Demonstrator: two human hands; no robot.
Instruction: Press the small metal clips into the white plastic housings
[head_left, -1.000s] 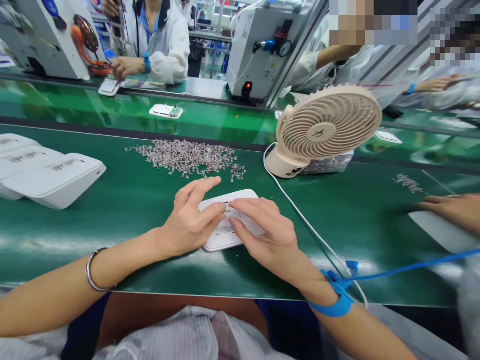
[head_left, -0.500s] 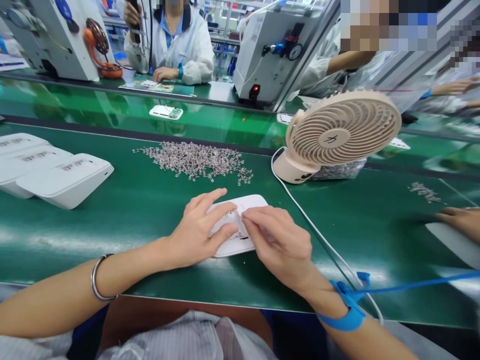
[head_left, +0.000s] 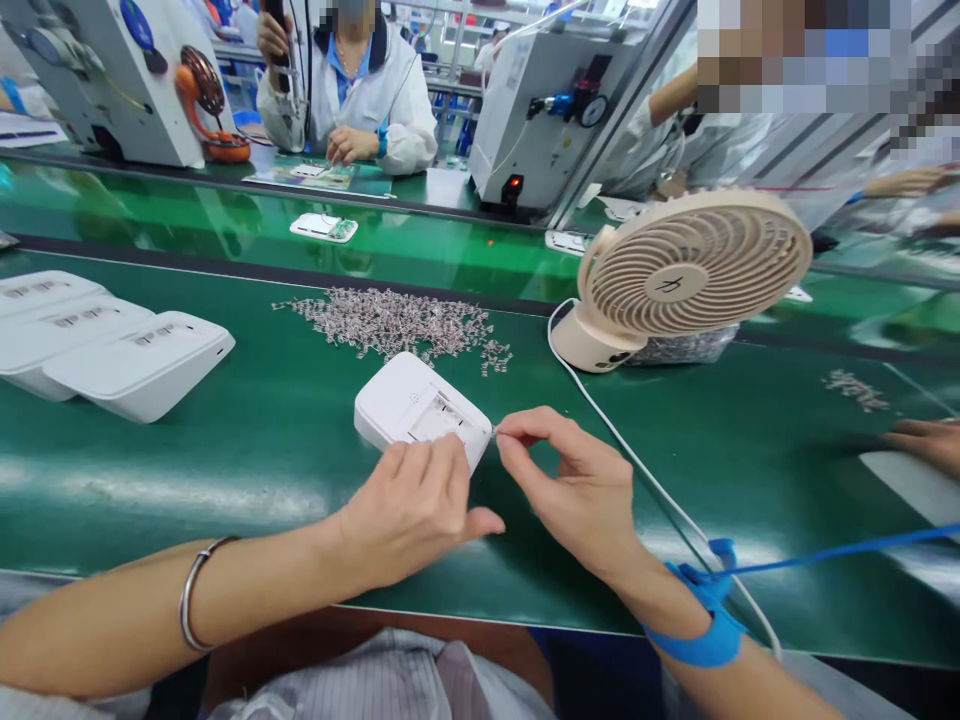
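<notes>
Swings the white casing point(head_left: 394, 397) round from its more crosswise lie of half a second ago, with its long axis now slanting from far left to near right, recessed face up, on the green counter point(head_left: 292, 430). Lays the left hand point(head_left: 416, 505), spread earlier, over the near edge with fingers together and thumb jutting out, gripping or merely resting impossible to tell. Pinches a tiny glinting piece point(head_left: 494, 432) with the right hand point(head_left: 577, 485) beside the casing's right corner.

Bright indoor light, whitish glare on the green tabletop point(head_left: 292, 420), stretched edges, soft blur at far right.
</notes>
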